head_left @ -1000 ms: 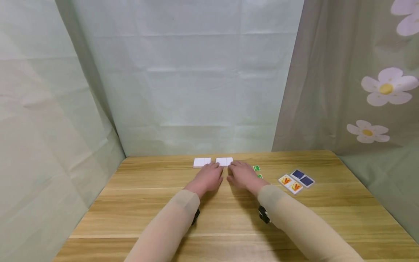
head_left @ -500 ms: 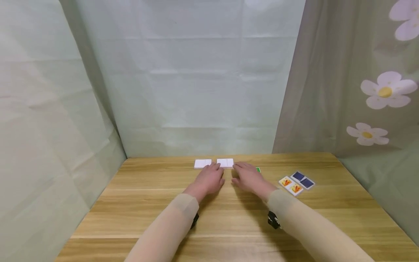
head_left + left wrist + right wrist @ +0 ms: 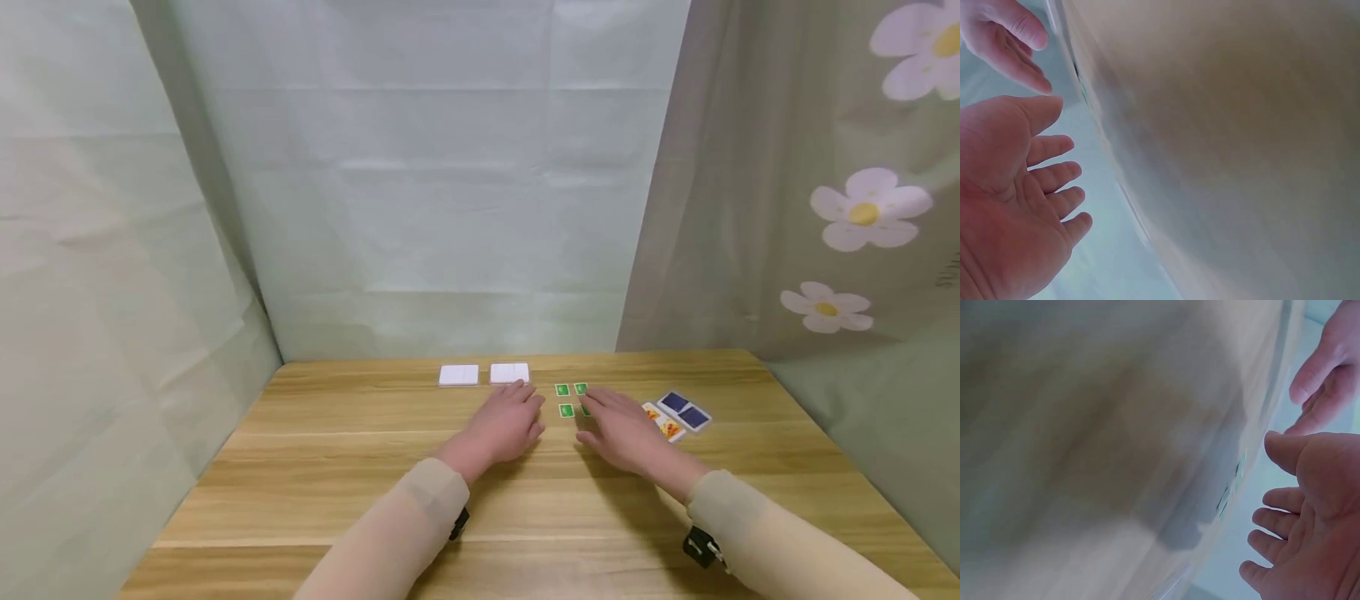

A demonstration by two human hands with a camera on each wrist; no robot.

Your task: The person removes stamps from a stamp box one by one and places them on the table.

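Apparently the step in hand is a reach for the small green cards (image 3: pixel 566 411), grouped two by two on the table (image 3: pixel 562 550), right of and below the frame's centre. Over them hangs the right hand (image 3: pixel 621 429), partly covering the lower right card, while the left hand (image 3: pixel 504 421) is just beside the right-hand white card (image 3: pixel 509 372); both have relaxed fingers gripping nothing. Picking one up would likely call for lowering the right fingertips and pinching an edge.
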